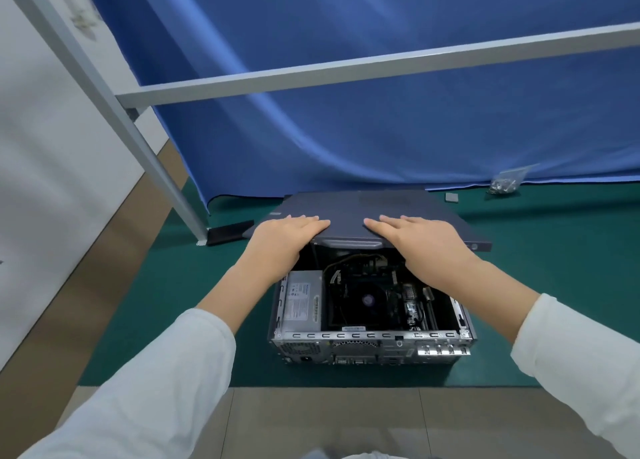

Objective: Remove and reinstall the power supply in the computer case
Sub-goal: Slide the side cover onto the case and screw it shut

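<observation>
My fingers [304,220] lie straight and close together, flat on the dark side panel [349,212]. Left hand [287,236] presses its near left part, right hand [419,240] its near right part, thumbs tucked at the panel's near edge. The panel covers only the far part of the computer case [370,320], so the near half gapes open below my wrists. There sits the power supply [302,305], a silver box with a label, in the left compartment against the case's left wall. Beside it to the right, the dark board with a round fan [367,300] and cables.

The case rests on a green mat [554,285] spread over a tiled floor [311,420]. Far right on the mat, a clear bag of screws [506,181] and a small grey pad [452,197] near it. Behind hangs a blue cloth [381,94], crossed by a grey metal frame [346,67], with a white wall [41,146] at left.
</observation>
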### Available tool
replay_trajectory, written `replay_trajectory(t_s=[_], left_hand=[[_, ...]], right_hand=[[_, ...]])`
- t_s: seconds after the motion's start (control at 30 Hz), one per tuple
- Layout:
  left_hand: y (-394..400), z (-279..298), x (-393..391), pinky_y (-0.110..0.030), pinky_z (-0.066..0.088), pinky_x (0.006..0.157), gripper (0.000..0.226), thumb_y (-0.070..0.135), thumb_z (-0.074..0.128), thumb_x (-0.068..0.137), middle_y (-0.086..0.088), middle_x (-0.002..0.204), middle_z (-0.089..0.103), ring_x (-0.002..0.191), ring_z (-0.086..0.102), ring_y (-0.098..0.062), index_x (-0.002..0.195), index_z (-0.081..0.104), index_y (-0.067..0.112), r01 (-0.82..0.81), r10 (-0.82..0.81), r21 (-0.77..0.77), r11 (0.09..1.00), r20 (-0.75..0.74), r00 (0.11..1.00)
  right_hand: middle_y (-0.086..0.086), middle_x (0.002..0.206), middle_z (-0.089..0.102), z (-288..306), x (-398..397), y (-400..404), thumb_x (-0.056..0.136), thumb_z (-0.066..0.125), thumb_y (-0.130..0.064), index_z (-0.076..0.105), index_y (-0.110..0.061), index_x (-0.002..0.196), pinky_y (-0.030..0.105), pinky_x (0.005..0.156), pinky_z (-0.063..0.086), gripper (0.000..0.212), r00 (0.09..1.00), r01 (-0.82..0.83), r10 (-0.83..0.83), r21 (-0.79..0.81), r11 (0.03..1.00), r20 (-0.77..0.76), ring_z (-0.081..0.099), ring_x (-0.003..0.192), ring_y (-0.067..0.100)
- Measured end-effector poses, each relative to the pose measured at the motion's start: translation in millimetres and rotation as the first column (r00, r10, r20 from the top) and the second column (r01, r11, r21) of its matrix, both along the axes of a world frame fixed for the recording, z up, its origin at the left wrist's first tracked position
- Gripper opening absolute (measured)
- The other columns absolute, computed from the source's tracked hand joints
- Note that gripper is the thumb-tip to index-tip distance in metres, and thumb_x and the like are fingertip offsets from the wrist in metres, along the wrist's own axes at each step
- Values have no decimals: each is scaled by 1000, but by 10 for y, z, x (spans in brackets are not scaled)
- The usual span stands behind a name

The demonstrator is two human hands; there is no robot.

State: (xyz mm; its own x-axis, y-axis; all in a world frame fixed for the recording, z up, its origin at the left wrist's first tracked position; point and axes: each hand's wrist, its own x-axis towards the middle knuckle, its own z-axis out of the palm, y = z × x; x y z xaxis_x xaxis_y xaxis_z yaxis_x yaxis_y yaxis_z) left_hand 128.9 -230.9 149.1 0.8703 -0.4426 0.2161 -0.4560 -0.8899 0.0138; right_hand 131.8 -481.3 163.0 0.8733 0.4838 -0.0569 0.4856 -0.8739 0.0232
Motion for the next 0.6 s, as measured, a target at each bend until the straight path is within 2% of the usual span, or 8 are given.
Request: replay_trajectory(t_s=[0.1,0.2,0.27,0.3,0.37,0.43,0.5,0.6], left_hand=[[49,-12,-116,-44,54,88,80,-32,57,48,-12,116,68,102,67,-32,118,67,7,2,7,-76,997,115,993],[57,-124,-297,-46,58,79,84,-32,66,39,-13,111,70,96,69,-32,114,69,5,3,7,-71,997,133,991],[55,-240,-391,-45,57,81,82,-31,69,42,-14,113,69,99,68,-31,116,68,5,28,-19,-77,997,115,993],[55,-301,-418,-43,54,89,81,-30,67,48,-13,119,66,106,66,-30,121,65,5,38,-31,-91,995,79,996],[62,-439,-447,-28,32,110,79,-26,56,67,-7,140,51,128,50,-24,136,51,11,39,-47,-139,990,-50,998],[76,-590,-458,-16,10,114,77,-20,45,79,0,152,34,142,30,-17,145,37,18,47,-74,-159,986,-165,984],[68,-665,-447,-15,3,115,76,-19,43,79,0,153,31,144,25,-18,146,36,18,69,-109,-178,982,-226,968],[53,-811,-489,-26,0,118,76,-12,49,80,0,155,27,146,18,-22,147,34,20,114,-155,-141,983,-336,929]], right_hand=[[-14,157,19,22,-8,29,81,41,10,5,-42,149,29,100,38,93,999,-20,20,-3,1000,29,28,142,16],[-10,157,20,-91,-72,73,83,44,11,4,-37,151,34,109,30,93,997,-60,61,-34,998,41,27,142,20],[-6,158,16,-224,-130,78,84,48,8,-1,-35,151,37,112,25,93,997,-76,78,-85,994,24,23,143,23],[-5,159,14,-294,-161,73,85,49,7,-3,-34,151,39,113,23,94,997,-74,75,-108,991,10,20,144,24],[-3,160,8,-430,-240,44,85,50,7,-10,-32,150,40,115,21,97,998,-57,53,-143,988,-31,14,145,26],[-2,160,3,-562,-313,-4,85,51,5,-15,-32,149,41,115,20,99,996,-57,43,-187,981,-77,10,146,27],[-2,160,0,-634,-353,-67,86,52,2,-16,-32,149,40,115,21,99,992,-60,38,-194,979,-119,8,146,27],[-4,160,-6,-722,-374,-152,91,51,-6,-14,-33,149,42,116,21,92,967,-93,35,-220,971,-254,3,147,25]])
